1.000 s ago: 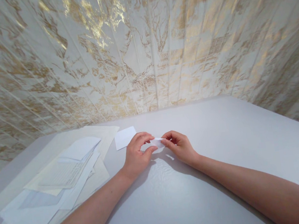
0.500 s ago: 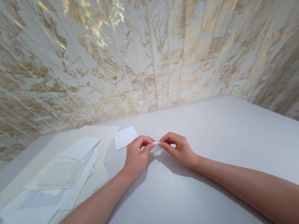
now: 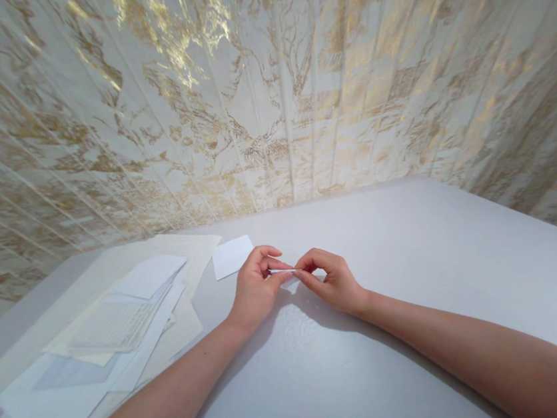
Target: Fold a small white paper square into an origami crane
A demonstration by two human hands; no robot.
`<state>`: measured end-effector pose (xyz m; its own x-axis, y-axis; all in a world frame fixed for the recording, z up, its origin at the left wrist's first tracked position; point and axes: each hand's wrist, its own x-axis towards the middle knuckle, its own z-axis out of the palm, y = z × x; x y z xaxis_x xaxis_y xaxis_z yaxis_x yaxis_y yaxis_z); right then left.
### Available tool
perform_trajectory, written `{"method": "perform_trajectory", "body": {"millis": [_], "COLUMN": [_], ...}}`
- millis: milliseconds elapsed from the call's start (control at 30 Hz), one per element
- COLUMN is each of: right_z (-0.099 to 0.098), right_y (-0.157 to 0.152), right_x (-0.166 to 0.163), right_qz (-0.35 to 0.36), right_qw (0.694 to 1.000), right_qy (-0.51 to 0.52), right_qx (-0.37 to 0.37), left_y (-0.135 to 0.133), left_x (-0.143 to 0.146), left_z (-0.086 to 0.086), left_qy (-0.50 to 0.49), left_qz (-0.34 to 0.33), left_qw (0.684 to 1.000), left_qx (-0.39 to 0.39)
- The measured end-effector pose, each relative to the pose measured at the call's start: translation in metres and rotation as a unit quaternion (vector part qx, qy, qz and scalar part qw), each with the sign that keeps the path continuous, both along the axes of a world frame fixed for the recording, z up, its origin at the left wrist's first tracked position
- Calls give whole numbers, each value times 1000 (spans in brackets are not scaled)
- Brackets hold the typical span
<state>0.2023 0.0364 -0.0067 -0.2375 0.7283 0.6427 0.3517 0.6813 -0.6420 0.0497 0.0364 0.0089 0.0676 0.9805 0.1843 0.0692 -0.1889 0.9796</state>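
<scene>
My left hand (image 3: 256,285) and my right hand (image 3: 329,280) meet over the middle of the white table (image 3: 416,267). Both pinch a small white piece of paper (image 3: 282,271) between thumb and fingers, seen almost edge-on as a thin strip between the fingertips. Most of the paper is hidden by the fingers. A small white paper rectangle (image 3: 232,256) lies flat just beyond my left hand.
A loose pile of white and cream sheets and envelopes (image 3: 106,329) covers the table's left side. A wall with gold and white patterned panels (image 3: 265,90) stands right behind the table. The table's right edge runs diagonally at the far right.
The small paper has been flattened between my fingertips and my hands have closed in on each other slightly. It now shows as a thin edge instead of a curled piece.
</scene>
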Motion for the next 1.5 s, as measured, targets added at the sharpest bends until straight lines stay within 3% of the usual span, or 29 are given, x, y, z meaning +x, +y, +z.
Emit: {"method": "perform_trajectory", "body": {"millis": [233, 400, 567, 700, 1067, 1333, 1500], "right_z": [1, -3, -5, -4, -8, -4, -6], "right_y": [0, 7, 11, 10, 9, 6, 5], "right_x": [2, 10, 15, 15, 9, 5, 2], "right_qz": [-4, -33, 0, 5, 63, 45, 48], "right_qw": [999, 991, 978, 976, 983, 993, 998], "right_qy": [-5, -9, -63, -68, -35, 2, 44], "right_qx": [42, 132, 201, 209, 169, 113, 24], "left_y": [1, 5, 6, 7, 6, 7, 8], "left_x": [-4, -5, -4, -5, -6, -10, -11], "left_z": [2, -2, -3, -3, -2, -9, -8], "left_qy": [50, 30, -20, -48, -62, -25, 40], "left_qz": [9, 34, -66, -65, -80, -105, -109], "left_qw": [999, 999, 994, 994, 994, 993, 993], "left_qx": [12, -1, -81, -71, -51, -37, -3]}}
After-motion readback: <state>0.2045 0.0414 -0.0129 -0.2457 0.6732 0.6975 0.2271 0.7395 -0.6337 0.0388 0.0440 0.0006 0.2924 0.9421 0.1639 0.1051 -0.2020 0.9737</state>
